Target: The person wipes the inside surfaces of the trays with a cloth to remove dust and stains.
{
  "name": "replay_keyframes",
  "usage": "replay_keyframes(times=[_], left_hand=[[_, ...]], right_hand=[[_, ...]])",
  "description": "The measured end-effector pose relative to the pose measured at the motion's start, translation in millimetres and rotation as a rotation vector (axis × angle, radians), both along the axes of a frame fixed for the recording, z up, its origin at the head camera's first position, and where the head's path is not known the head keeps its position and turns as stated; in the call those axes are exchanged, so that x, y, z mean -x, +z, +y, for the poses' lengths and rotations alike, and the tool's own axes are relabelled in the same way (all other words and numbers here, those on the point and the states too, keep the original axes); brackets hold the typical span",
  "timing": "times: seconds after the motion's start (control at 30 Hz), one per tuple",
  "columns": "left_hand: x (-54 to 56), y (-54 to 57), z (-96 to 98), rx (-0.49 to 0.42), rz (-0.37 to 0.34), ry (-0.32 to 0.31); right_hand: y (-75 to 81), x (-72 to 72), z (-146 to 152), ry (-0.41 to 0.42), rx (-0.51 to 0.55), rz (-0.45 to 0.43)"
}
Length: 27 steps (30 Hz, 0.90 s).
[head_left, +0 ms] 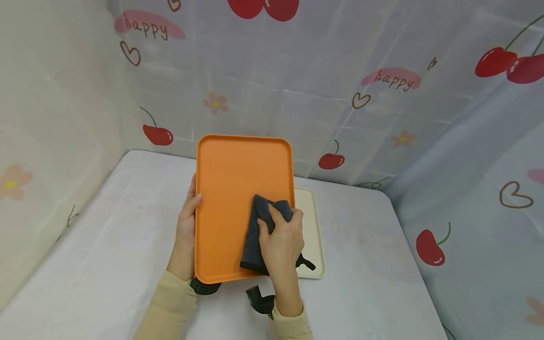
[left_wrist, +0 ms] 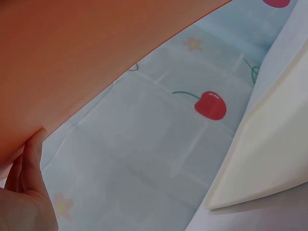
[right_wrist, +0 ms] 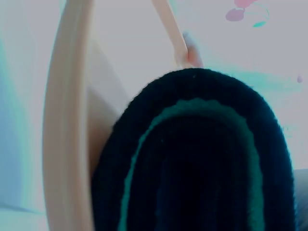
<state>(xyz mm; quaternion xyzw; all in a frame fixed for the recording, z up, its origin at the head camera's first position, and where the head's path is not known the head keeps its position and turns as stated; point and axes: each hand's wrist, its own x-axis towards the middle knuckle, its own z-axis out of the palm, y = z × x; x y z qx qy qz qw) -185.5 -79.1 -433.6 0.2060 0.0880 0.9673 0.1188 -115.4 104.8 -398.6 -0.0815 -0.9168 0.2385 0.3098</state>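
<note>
An orange rectangular tray [head_left: 238, 174] is held raised and tilted in front of me. My left hand [head_left: 185, 236] holds it by its left edge, thumb at the rim, other fingers behind. In the left wrist view, fingers of that left hand [left_wrist: 26, 192] touch the tray's underside [left_wrist: 72, 62]. My right hand [head_left: 282, 241] grips a folded dark grey cloth [head_left: 253, 245] against the lower right of the tray's face. The cloth [right_wrist: 192, 86] fills much of the right wrist view, beside the tray's rim [right_wrist: 67, 120]. The right palm is hidden.
Behind the orange tray, a cream tray [head_left: 312, 226] lies on the white table [head_left: 361, 245], partly covered. Curtains with cherry prints [head_left: 272, 71] enclose the table's back and sides. Black wrist devices [head_left: 260, 301] show below the hands.
</note>
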Motion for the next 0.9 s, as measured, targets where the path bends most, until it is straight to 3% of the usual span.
replay_keyframes(times=[0.4,0.67,0.9], left_hand=[[-0.7,2.0,2.7,0.136,-0.062,0.067],[-1.9,0.9,6.4,0.117,-0.036,0.039],[-2.9,0.4,9.1,0.044,0.023,-0.039]], right_hand=[[1.8,-0.5,-29,0.103,-0.083,0.035],[2.1,-3.0,-55,0.204,-0.179,0.054],[0.9,-6.8,-69,0.264,-0.2,0.101]])
